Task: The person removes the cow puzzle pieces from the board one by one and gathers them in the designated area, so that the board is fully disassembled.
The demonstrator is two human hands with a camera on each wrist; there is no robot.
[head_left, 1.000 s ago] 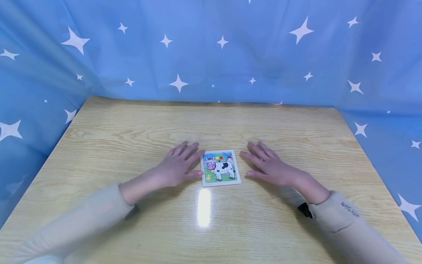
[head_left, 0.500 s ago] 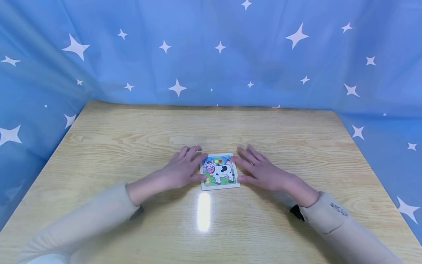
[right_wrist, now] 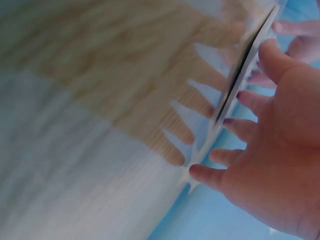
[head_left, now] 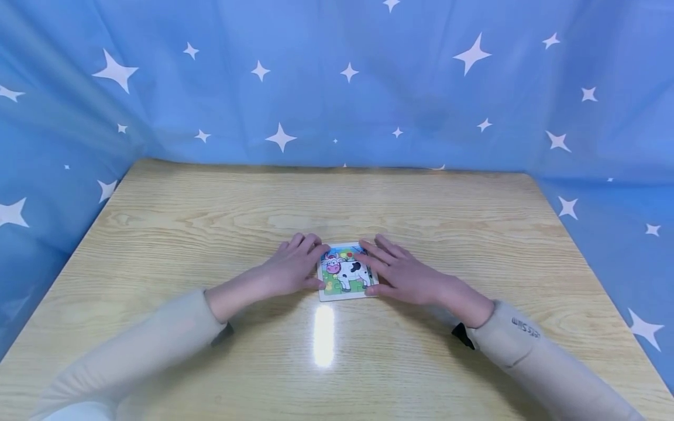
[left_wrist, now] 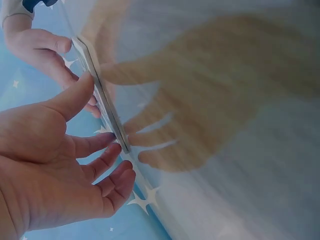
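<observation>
The cow puzzle (head_left: 344, 273) lies flat near the middle of the table, between both hands, as we see it. Our left hand (head_left: 289, 269) is loosely spread, thumb and index finger at the puzzle's left edge; our right hand (head_left: 408, 278), fingers fanned, reaches over its right edge, thumb by the near right corner. Both seem to touch rather than grasp it; we cannot tell how firmly they press. The puzzle is a thin, square board with a pale rim around a glossy printed picture. Around it we have broad stretches of smooth, wood-grained tabletop (head_left: 337, 202), with room left, right, near and far. Beige sleeves (head_left: 152, 342) cross the near corners. Beyond the table's straight far edge hangs a softly creased blue curtain (head_left: 310, 41) with white four-pointed stars.
</observation>
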